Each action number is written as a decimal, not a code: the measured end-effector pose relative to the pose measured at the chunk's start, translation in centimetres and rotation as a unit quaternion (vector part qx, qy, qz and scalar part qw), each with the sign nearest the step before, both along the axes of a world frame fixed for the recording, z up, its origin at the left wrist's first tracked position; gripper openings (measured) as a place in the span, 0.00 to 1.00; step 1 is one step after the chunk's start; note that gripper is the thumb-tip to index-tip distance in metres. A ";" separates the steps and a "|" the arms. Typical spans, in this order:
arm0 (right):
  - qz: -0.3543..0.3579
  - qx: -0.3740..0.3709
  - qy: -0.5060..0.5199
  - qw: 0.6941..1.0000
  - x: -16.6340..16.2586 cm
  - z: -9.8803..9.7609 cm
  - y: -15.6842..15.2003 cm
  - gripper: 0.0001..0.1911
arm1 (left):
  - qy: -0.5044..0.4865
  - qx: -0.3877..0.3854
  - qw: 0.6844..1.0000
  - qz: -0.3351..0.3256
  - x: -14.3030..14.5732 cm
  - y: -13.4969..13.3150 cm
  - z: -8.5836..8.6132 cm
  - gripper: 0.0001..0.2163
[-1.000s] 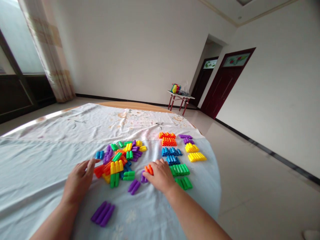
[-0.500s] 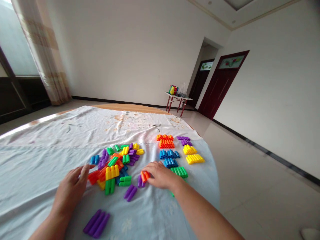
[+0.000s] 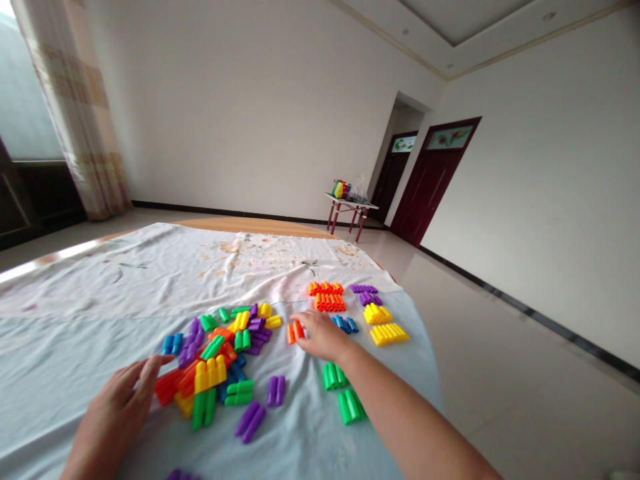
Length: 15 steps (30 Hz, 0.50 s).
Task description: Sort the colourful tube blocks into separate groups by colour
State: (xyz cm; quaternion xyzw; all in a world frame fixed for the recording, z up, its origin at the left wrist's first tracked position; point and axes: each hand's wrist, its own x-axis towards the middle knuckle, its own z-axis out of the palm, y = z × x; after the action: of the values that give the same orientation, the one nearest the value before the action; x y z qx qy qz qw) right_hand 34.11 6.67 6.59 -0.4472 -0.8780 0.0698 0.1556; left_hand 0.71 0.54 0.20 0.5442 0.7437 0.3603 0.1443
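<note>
Between the thumb and fingers of my right hand (image 3: 323, 335) is an orange tube block (image 3: 296, 332), held over the cloth. Close by lie an orange row (image 3: 330, 303) and a blue row (image 3: 345, 325), the latter partly hidden by my hand. At the left, my left hand (image 3: 123, 400) rests with fingers extended, holding nothing I can see. Its fingertips are beside a mixed heap, nearest to a red-orange block (image 3: 169, 387) and a blue block (image 3: 173, 344). A yellow block (image 3: 210, 375) lies on top of the heap.
Purple blocks (image 3: 251, 421) lie loose in front of the heap. Sorted yellow rows (image 3: 389, 335), purple rows (image 3: 364, 289) and green blocks (image 3: 353, 407) line the right side. A tablecloth (image 3: 150, 267) covers the round table. Beyond stands a small side table (image 3: 350, 200).
My right hand has carried the orange block forward, away from the purple block and toward the orange rows. My left hand stays beside the heap. The view has tilted up slightly.
</note>
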 end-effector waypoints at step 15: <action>-0.286 -0.032 -0.105 0.952 8.2 1.1 14.5 0.18 | -0.042 0.027 0.999 -0.008 -1.2 1.4 -2.8 0.26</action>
State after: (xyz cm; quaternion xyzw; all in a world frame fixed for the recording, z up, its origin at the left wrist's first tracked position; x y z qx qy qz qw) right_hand 42.35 21.18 7.73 -0.6891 -0.7221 0.0030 0.0611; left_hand -0.45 1.90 -2.64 0.5378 0.7229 0.4018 0.1636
